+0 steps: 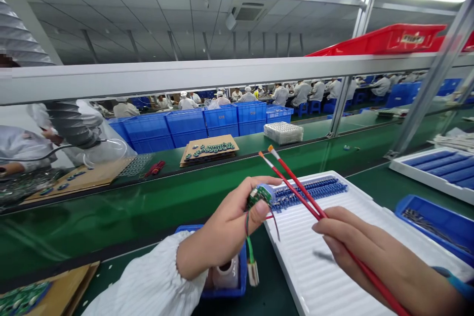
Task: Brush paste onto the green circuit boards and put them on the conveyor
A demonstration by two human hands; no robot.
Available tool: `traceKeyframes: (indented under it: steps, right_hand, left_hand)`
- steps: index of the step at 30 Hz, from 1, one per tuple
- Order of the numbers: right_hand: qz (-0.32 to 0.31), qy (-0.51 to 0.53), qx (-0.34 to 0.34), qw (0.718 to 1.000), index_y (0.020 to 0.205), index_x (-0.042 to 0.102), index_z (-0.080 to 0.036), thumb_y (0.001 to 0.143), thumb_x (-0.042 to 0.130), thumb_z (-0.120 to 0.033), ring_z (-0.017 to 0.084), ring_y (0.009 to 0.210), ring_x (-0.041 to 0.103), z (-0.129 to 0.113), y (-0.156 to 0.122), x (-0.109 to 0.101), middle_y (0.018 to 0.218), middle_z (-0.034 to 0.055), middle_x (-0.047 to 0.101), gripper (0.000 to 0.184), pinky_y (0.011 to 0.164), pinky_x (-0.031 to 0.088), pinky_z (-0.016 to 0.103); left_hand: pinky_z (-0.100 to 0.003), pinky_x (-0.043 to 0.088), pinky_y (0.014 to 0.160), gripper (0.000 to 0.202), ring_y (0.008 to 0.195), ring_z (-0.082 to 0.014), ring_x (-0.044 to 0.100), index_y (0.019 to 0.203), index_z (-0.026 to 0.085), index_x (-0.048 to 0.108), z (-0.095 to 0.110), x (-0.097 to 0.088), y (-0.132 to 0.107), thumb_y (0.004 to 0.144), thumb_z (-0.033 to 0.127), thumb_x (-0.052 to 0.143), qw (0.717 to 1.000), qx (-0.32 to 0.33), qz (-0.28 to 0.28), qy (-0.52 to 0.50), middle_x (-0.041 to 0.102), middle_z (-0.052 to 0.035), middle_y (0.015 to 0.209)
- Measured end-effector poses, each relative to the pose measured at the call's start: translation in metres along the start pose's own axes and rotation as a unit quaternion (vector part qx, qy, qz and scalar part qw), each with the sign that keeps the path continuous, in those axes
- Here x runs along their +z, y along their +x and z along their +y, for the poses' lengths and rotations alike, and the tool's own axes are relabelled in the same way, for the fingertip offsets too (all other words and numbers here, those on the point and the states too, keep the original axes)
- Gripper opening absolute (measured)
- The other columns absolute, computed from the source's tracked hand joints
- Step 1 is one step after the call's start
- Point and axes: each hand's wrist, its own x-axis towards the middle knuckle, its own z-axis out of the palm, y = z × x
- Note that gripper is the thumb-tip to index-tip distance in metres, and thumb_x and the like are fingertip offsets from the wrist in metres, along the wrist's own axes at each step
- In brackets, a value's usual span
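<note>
My left hand (pixel 225 229) is shut on a small green circuit board (pixel 258 196), which has a blue part on it. Thin wires hang from the board, with a green one running down to a white connector (pixel 253 273). My right hand (pixel 374 256) grips a long red two-pronged tool (pixel 296 182) with pale tips, perhaps tweezers. Its tips point up and away, close to the board but apparently not touching it. Under my right hand lies a white ribbed tray (pixel 314 276), with rows of small blue components (pixel 309 193) at its far end.
A small blue bin (pixel 225 289) holding a white bottle sits below my left hand. Another blue bin (pixel 433 227) and a white tray of blue parts (pixel 433 168) lie right. A green conveyor belt (pixel 111 222) runs across, carrying cardboard sheets of parts. A co-worker's arm (pixel 25 148) reaches in at left.
</note>
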Motion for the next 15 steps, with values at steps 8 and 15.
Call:
traceKeyframes:
  steps: [8, 15]
  right_hand:
    - [0.017, 0.141, 0.128, 0.982, 0.09, 0.054, -0.019, 0.097, 0.039, -0.022, 0.009, 0.063, 0.053, 0.0, 0.007, 0.017, 0.074, -0.0015, 0.056, 0.017, 0.058, 0.041, 0.017]
    - [0.058, 0.289, 0.194, 0.936, 0.078, 0.058, -0.017, 0.096, 0.045, -0.029, 0.009, 0.055, 0.047, 0.005, 0.0, 0.038, 0.061, -0.0012, 0.05, 0.025, 0.049, 0.035, 0.019]
  left_hand:
    - [-0.032, 0.039, 0.081, 0.044, 0.089, -0.0192, 0.052, 0.101, 0.015, 0.051, -0.006, 0.006, 0.021, 0.09, 0.052, 0.03, 0.989, 0.01, -0.031, 0.144, 0.057, -0.0073, 0.097]
    - [-0.03, 0.038, 0.084, 0.045, 0.093, -0.0194, 0.05, 0.098, 0.014, 0.053, -0.022, -0.003, 0.019, 0.09, 0.052, 0.031, 0.966, -0.006, -0.226, 0.126, 0.056, -0.0081, 0.101]
